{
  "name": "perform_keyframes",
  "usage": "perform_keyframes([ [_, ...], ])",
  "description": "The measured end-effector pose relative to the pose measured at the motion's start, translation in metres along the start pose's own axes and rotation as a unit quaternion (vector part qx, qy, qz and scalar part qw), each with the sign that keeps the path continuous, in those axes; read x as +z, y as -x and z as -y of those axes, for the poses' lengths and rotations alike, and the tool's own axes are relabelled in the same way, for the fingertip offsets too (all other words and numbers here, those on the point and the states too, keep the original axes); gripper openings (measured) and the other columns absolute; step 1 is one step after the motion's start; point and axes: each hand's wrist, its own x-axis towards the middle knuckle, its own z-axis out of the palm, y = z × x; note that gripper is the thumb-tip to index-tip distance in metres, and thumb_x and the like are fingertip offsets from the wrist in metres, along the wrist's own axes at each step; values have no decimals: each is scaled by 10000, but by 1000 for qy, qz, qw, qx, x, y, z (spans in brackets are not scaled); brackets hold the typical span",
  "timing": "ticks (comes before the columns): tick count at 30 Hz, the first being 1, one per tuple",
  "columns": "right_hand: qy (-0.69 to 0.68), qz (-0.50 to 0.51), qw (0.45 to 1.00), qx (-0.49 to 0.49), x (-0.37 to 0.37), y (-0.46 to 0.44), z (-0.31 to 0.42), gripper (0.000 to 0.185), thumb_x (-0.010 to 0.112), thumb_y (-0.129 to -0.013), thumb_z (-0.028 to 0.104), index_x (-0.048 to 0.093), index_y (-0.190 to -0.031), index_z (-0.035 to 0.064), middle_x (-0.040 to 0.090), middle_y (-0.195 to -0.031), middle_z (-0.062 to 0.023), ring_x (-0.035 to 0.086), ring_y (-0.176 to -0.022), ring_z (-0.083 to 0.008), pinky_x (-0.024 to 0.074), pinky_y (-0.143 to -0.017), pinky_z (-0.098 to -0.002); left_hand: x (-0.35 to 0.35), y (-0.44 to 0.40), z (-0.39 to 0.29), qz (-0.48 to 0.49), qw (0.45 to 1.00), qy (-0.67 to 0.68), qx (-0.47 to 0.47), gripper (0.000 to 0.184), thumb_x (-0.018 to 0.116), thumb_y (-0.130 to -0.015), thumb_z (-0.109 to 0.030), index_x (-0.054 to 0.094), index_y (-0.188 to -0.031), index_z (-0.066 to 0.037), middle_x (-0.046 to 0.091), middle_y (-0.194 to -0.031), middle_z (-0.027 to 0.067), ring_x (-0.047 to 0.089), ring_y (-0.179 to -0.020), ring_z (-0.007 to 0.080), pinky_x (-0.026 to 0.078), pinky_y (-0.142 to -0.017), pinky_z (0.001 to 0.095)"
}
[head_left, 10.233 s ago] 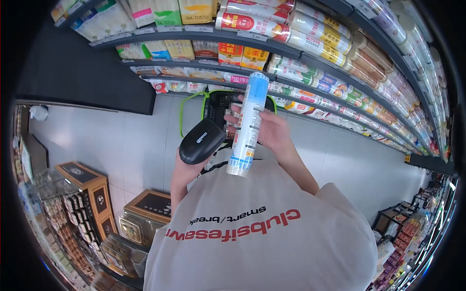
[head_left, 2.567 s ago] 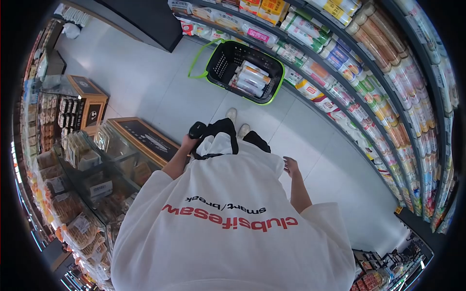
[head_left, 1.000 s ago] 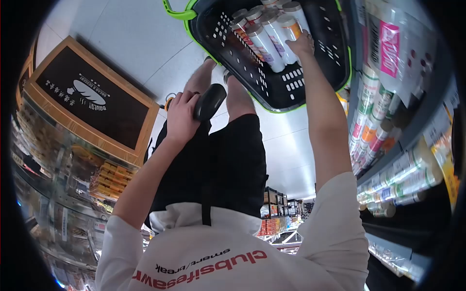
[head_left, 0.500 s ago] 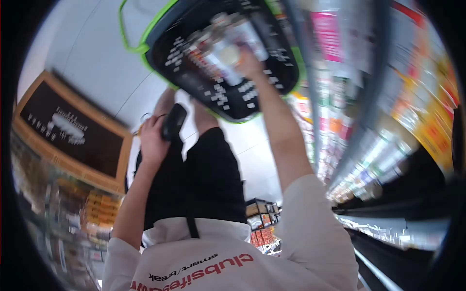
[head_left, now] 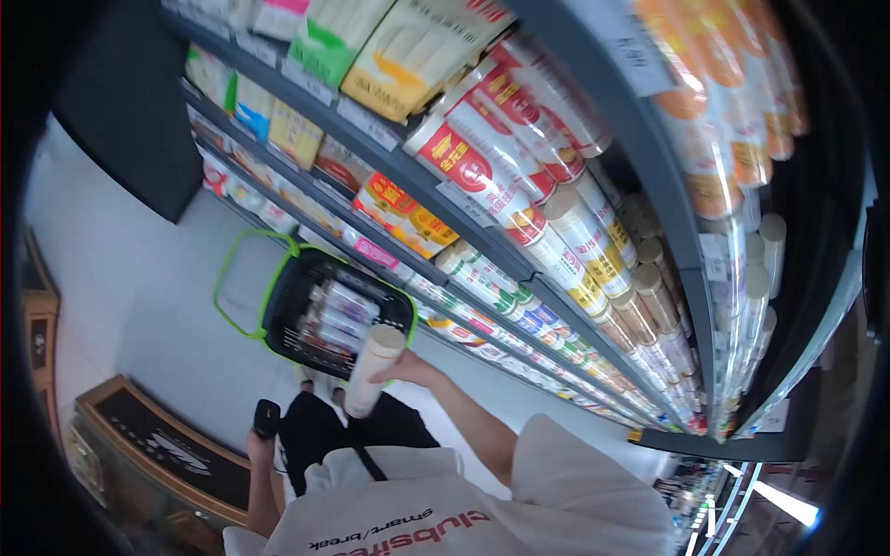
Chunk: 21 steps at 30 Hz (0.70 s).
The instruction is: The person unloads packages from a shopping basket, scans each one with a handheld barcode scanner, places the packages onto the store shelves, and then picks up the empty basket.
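Observation:
My right hand is closed around a roll of dried noodles, a pale cylinder with a beige end, held tilted over the near edge of the basket. The black shopping basket has a bright green rim and a green handle lying out to the left. Inside it lie several wrapped packs. Low at the left, my left hand grips a black handheld device that looks like a barcode scanner; its front is hidden.
Grey shelves run along the right, stocked with noodle rolls, red-and-white packs and bagged goods. Below the basket's left is a wood-framed dark sign on a counter. Pale floor lies at left.
My view has swung toward the shelves. My right hand, earlier inside the basket, is now back from it, holding the noodle roll. My left hand still has the black device.

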Motion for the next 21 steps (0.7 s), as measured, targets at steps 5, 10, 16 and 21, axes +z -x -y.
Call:
perform_keyframes([
  [5,-241,224,924,-192,-9,101,118,835,870,-681,232,444,-1379,63,630,-1227,-193,603,-1161,-318,435,-1049,-471,-70,10,-13,-24,999,28,13,296,746,-754,-133,662,-985,32,702,-868,209,699,-840,315,514,-750,403],
  [10,-548,184,779,-244,28,154,139,937,722,-780,578,326,-1453,61,539,-1295,-210,615,-1106,-328,426,-1047,-568,-122,50,-154,-37,991,62,114,258,733,-796,-147,672,-969,35,697,-785,120,618,-737,140,506,-683,352],
  [16,-608,-7,780,-149,38,150,106,653,547,-906,529,453,-1314,28,582,-1011,-138,623,-912,-266,518,-855,-483,-140,111,-309,13,973,79,218,172,726,-789,-137,664,-848,11,601,-633,19,516,-611,68,448,-551,298],
  [21,-629,-40,749,-203,27,166,116,607,530,-922,507,467,-1296,33,584,-1013,-138,620,-904,-265,511,-862,-484,-147,162,-383,122,961,83,235,161,745,-797,-114,677,-893,-4,603,-661,-22,512,-576,52,429,-513,262],
])
